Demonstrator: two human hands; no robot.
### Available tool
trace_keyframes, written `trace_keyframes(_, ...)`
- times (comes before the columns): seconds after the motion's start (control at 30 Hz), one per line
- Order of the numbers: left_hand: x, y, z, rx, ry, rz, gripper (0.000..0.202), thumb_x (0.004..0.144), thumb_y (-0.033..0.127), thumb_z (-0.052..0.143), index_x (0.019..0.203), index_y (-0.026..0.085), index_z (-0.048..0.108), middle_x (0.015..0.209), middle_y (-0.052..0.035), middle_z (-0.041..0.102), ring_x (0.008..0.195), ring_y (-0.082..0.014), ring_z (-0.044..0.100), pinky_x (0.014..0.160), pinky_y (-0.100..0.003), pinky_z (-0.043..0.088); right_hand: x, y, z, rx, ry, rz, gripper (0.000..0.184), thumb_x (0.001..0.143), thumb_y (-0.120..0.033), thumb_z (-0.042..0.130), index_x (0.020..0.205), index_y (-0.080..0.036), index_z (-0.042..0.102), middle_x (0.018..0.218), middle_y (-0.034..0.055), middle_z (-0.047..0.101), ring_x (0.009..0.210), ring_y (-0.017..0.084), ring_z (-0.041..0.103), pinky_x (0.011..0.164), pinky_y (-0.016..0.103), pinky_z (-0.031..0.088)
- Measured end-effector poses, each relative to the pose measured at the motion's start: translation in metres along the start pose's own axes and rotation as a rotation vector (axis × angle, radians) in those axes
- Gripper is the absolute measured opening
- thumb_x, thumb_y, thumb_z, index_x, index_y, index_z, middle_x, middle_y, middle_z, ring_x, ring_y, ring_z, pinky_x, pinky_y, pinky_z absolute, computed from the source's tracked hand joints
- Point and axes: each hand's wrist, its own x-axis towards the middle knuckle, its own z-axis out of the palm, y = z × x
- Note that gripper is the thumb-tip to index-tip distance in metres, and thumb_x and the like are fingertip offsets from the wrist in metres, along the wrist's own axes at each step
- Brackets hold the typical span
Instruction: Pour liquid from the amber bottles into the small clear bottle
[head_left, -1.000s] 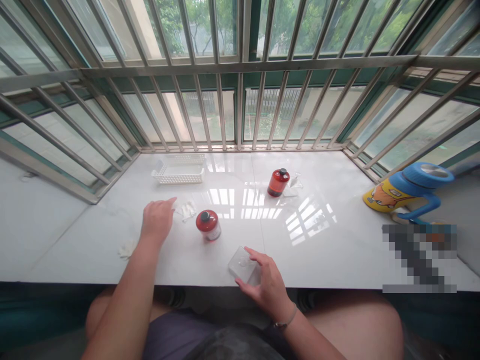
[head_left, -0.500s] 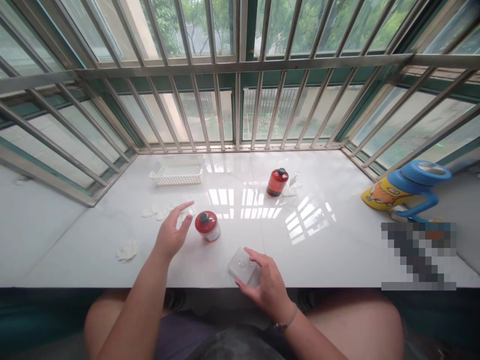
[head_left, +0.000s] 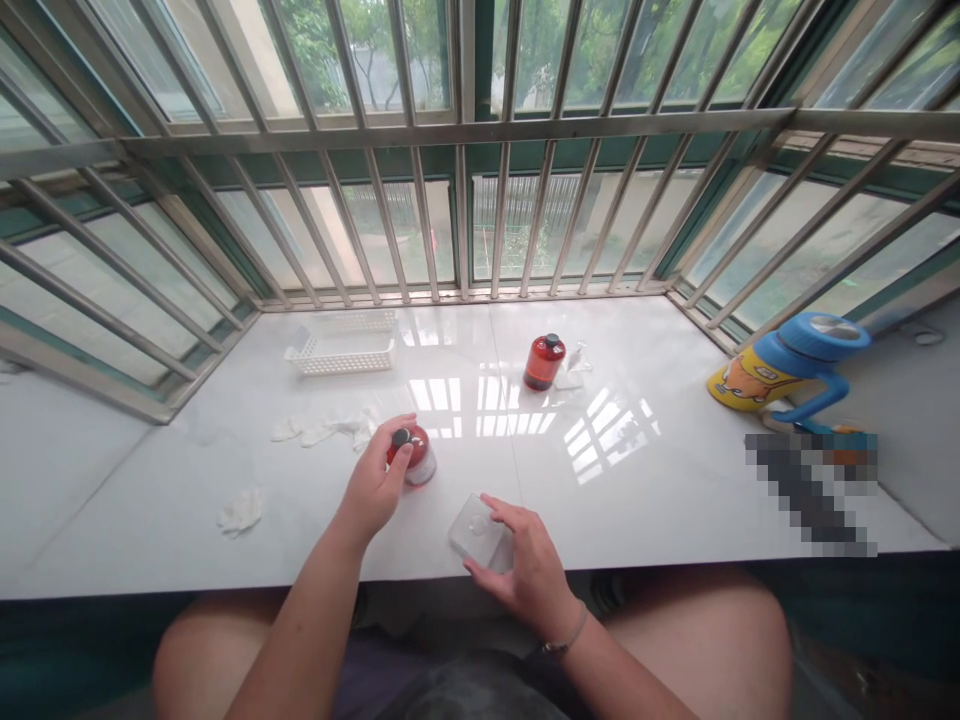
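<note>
A red bottle with a black cap (head_left: pixel 421 462) stands upright on the white tabletop, left of centre. My left hand (head_left: pixel 381 478) is closed about its top, thumb in front and fingers behind the cap. My right hand (head_left: pixel 525 555) grips a clear plastic box (head_left: pixel 476 530) at the front edge, with the thumb below and fingers above. The box looks tilted, with a round mark on its face. Farther back stands a second red bottle (head_left: pixel 544 364), its liquid low, beside a small clear plastic piece (head_left: pixel 574 372).
A white perforated basket (head_left: pixel 341 358) sits at the back left. Crumpled white pieces (head_left: pixel 330 430) and another white clump (head_left: pixel 240 512) lie on the left. A blue and yellow flask (head_left: pixel 780 365) stands at the right, near a blurred-out patch (head_left: pixel 810 490). Metal bars (head_left: pixel 480 130) enclose the back.
My left hand has moved right and closed on the nearer red bottle's top. My right hand still holds the clear box. The view has shifted slightly.
</note>
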Motion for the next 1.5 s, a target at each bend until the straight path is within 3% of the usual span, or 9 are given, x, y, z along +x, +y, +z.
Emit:
trace_keyframes(0.23,0.002,0.002,0.011,-0.201,0.039,-0.061,0.028,0.103,0.046,0.069,0.118,0.023,0.065,0.145,-0.0146,0.069,0.136,-0.0307,0.066,0.118,-0.052,0.05,0.001,0.0,0.001,-0.006,0.015,-0.013,0.065,0.09,-0.036,0.084,0.145,-0.026,0.05,0.144,0.0154,0.072,0.117,0.033,0.075,0.096,0.054,0.066)
trace_keyframes(0.4,0.005,-0.002,0.017,-0.452,0.098,-0.155,0.045,0.089,0.043,0.087,0.114,0.025,0.054,0.137,-0.0131,0.074,0.126,-0.0295,0.072,0.107,-0.05,0.058,0.0,0.0,0.0,-0.026,0.012,-0.005,0.075,0.088,-0.036,0.086,0.152,-0.024,0.05,0.141,0.0153,0.073,0.116,0.032,0.075,0.097,0.053,0.066)
trace_keyframes(0.5,0.006,-0.003,0.014,-0.403,0.068,-0.167,0.051,0.086,0.042,0.089,0.124,0.025,0.06,0.14,-0.0133,0.072,0.13,-0.0303,0.069,0.113,-0.05,0.055,0.0,0.0,-0.001,-0.025,0.019,-0.01,0.076,0.087,-0.035,0.087,0.152,-0.025,0.05,0.141,0.0148,0.073,0.116,0.032,0.075,0.097,0.052,0.067)
trace_keyframes(0.67,0.008,-0.003,0.011,-0.434,0.079,-0.162,0.045,0.081,0.039,0.094,0.099,0.024,0.055,0.136,-0.0123,0.075,0.129,-0.0315,0.07,0.109,-0.05,0.057,0.001,-0.001,0.0,-0.016,0.016,-0.014,0.073,0.089,-0.035,0.086,0.151,-0.025,0.049,0.142,0.0151,0.072,0.116,0.033,0.075,0.096,0.053,0.066)
trace_keyframes(0.87,0.009,-0.005,0.012,-0.375,0.051,-0.185,0.063,0.084,0.046,0.091,0.136,0.025,0.063,0.14,-0.0132,0.072,0.13,-0.0319,0.069,0.116,-0.054,0.053,0.0,0.0,0.0,-0.011,0.005,-0.015,0.07,0.09,-0.036,0.085,0.149,-0.025,0.048,0.144,0.0157,0.071,0.117,0.033,0.074,0.097,0.053,0.065)
trace_keyframes(0.97,0.007,-0.007,0.01,-0.296,0.032,-0.173,0.056,0.09,0.049,0.086,0.139,0.028,0.068,0.147,-0.0116,0.069,0.136,-0.0335,0.066,0.121,-0.055,0.049,0.0,0.0,0.0,-0.014,0.002,-0.015,0.071,0.091,-0.036,0.085,0.15,-0.025,0.048,0.144,0.0157,0.071,0.118,0.033,0.074,0.097,0.053,0.065)
trace_keyframes(1.2,0.004,-0.005,-0.003,-0.159,-0.075,0.095,0.045,0.107,0.044,0.063,0.148,0.028,0.064,0.163,-0.012,0.055,0.156,-0.0344,0.047,0.133,-0.056,0.036,-0.001,0.003,0.001,-0.008,-0.007,-0.009,0.071,0.091,-0.037,0.085,0.15,-0.025,0.048,0.145,0.0158,0.071,0.119,0.033,0.073,0.098,0.054,0.065)
trace_keyframes(1.37,0.004,-0.006,-0.005,-0.206,-0.087,0.058,0.032,0.105,0.041,0.065,0.133,0.027,0.071,0.165,-0.0134,0.052,0.154,-0.0364,0.049,0.128,-0.058,0.043,-0.001,0.003,0.001,-0.015,-0.009,-0.004,0.075,0.091,-0.038,0.085,0.154,-0.025,0.046,0.144,0.0159,0.071,0.117,0.034,0.074,0.098,0.055,0.065)
trace_keyframes(1.5,0.005,-0.008,0.001,-0.322,0.015,0.006,0.028,0.098,0.041,0.076,0.122,0.026,0.071,0.16,-0.0145,0.055,0.146,-0.0363,0.058,0.117,-0.055,0.055,-0.001,0.002,0.002,-0.014,0.001,0.002,0.077,0.09,-0.038,0.085,0.155,-0.027,0.046,0.144,0.0152,0.071,0.118,0.034,0.074,0.098,0.054,0.066)
